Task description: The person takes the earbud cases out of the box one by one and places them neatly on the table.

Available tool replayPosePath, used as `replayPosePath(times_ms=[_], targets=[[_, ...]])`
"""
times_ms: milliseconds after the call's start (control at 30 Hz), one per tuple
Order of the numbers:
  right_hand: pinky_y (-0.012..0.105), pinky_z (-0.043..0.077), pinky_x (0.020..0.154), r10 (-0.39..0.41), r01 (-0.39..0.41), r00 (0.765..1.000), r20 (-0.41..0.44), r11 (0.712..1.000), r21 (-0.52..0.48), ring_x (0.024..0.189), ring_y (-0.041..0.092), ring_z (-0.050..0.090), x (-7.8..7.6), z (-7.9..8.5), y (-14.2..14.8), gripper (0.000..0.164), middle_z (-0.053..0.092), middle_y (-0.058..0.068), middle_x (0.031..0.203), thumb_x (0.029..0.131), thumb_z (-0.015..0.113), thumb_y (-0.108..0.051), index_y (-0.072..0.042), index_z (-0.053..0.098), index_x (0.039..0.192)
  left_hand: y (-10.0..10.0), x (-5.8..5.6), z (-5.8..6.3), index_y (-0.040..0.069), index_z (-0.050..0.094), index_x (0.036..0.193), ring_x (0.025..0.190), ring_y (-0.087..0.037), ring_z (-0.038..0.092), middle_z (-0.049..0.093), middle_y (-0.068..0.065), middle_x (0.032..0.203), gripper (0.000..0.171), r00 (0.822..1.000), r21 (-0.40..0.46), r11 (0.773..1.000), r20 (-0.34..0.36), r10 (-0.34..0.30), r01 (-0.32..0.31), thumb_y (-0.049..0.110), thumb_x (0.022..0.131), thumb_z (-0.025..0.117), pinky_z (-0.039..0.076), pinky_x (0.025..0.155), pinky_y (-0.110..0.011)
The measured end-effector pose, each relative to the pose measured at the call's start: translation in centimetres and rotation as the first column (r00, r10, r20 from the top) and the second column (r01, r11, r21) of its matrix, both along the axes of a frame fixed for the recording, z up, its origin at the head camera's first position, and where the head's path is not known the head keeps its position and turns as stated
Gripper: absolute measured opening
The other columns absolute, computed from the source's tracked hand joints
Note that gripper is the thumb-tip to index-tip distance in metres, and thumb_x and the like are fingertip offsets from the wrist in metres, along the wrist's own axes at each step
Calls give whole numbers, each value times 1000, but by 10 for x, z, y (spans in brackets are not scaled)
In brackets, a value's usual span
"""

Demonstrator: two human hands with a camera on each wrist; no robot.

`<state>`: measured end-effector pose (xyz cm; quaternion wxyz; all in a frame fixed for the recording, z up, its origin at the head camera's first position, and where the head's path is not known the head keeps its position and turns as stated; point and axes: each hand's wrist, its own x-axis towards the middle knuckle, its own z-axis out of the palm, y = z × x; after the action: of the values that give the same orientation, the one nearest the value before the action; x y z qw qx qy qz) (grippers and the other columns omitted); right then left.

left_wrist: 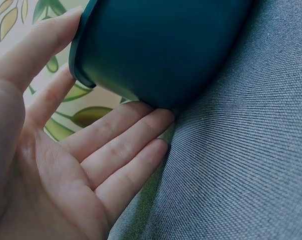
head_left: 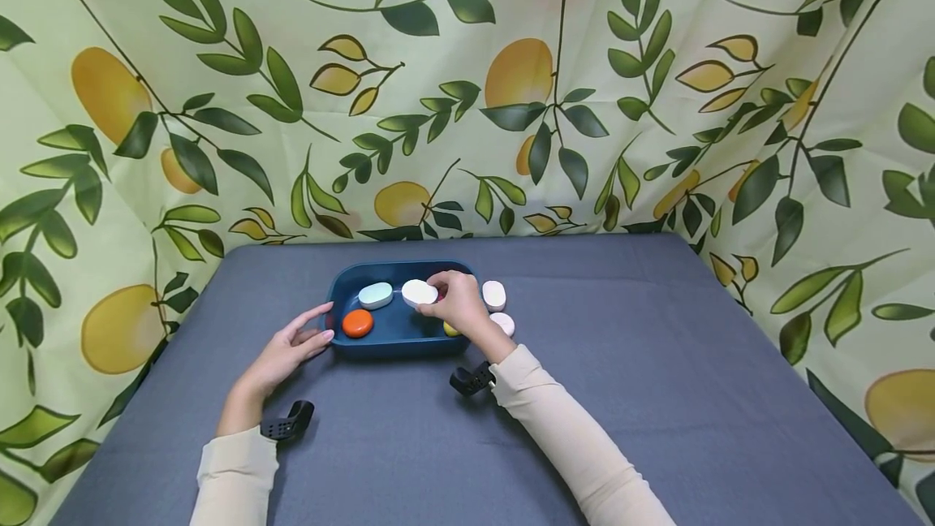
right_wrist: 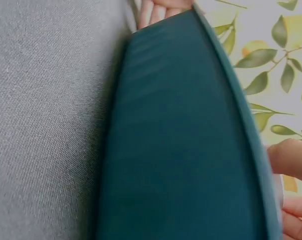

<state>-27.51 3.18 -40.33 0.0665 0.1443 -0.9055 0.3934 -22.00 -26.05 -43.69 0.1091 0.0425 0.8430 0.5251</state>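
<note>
A dark teal basin [head_left: 399,349] with a raised rim stands on the table. My left hand [head_left: 292,347] touches its left end; in the left wrist view the thumb and index finger [left_wrist: 53,95] meet the rim, the other fingers extended near its base. Over the basin, my right hand [head_left: 460,303] pinches a smooth white oval piece [head_left: 418,292]. Inside lie a pale blue oval piece [head_left: 376,295], an orange round piece [head_left: 358,323] and a yellow piece [head_left: 450,330], mostly hidden by the right hand. In the right wrist view the basin's wall hides most of the grip.
Two whitish rounded pieces, an upper one [head_left: 494,295] and a lower one [head_left: 502,324], lie just outside the basin's right end. Grey-blue cloth [head_left: 657,396] covers the table. A curtain printed with leaves and fruit [head_left: 453,128] hangs behind and at the sides.
</note>
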Motion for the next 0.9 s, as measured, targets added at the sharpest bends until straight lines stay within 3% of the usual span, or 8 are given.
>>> replayPosePath(times_ms=[367, 633, 900], targets=[[29, 55, 68, -217, 200, 970, -113, 968, -150, 79, 25, 68, 8, -2, 27, 36, 74, 15, 87, 66, 87, -16, 1, 72, 95, 0, 0, 2, 20, 25, 154, 125, -27, 56, 39, -29, 149, 65, 1000, -7, 1000, 2, -2, 2, 38, 98, 54, 49, 105, -41], [26, 52, 67, -341, 320, 937, -71, 924, -208, 78, 25, 65, 8, -3, 48, 36, 73, 16, 86, 67, 87, -17, 1, 71, 93, -1, 0, 1, 18, 25, 154, 118, -14, 60, 39, -30, 149, 65, 1000, 13, 1000, 5, -7, 7, 37, 98, 54, 49, 105, -39], [30, 51, 66, -471, 446, 881, -41, 857, -258, 79, 29, 68, 5, -9, 71, 37, 73, 20, 85, 66, 87, -14, 2, 70, 94, -1, 1, 1, 18, 25, 154, 121, -18, 59, 38, -30, 150, 65, 1000, 16, 1000, 9, -9, 8, 37, 98, 54, 49, 105, -40]])
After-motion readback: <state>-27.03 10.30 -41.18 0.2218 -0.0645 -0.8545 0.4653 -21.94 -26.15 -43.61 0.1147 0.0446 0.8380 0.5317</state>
